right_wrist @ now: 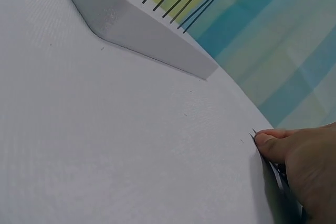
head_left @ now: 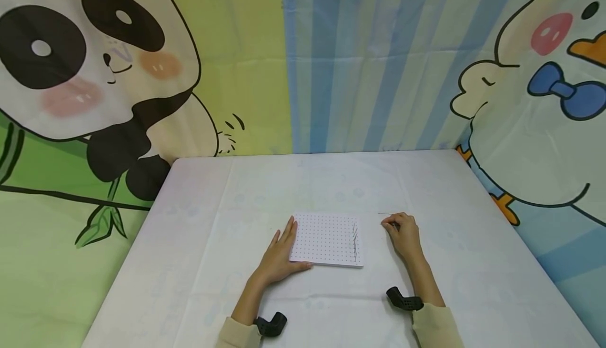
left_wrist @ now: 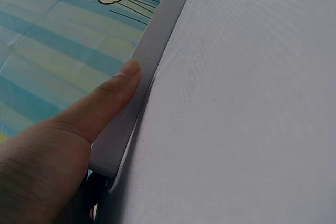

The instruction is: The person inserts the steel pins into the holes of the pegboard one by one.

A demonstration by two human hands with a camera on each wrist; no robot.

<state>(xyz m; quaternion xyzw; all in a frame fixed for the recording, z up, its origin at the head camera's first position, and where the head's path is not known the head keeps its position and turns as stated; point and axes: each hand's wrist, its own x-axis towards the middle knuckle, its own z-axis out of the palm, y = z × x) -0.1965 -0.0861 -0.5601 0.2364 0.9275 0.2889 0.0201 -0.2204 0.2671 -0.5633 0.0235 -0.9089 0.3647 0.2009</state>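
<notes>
A white board with rows of small holes (head_left: 322, 238) lies on the table. Several thin dark rods (head_left: 355, 242) stand upright in a column near its right edge, and they also rise from the board in the right wrist view. My left hand (head_left: 279, 257) rests against the board's left side with fingers extended, its thumb (left_wrist: 113, 90) along the front edge. To the right of the board, low over the table, my right hand (head_left: 403, 235) pinches a thin dark rod (head_left: 384, 213) between thumb and fingers. Only a short tip of that rod shows in the right wrist view.
A white cloth covers the table (head_left: 203, 285). Tiny dark specks dot the cloth beside the board in the right wrist view. Behind the table hang cloths printed with a panda (head_left: 42, 100) and a white duck (head_left: 525, 142).
</notes>
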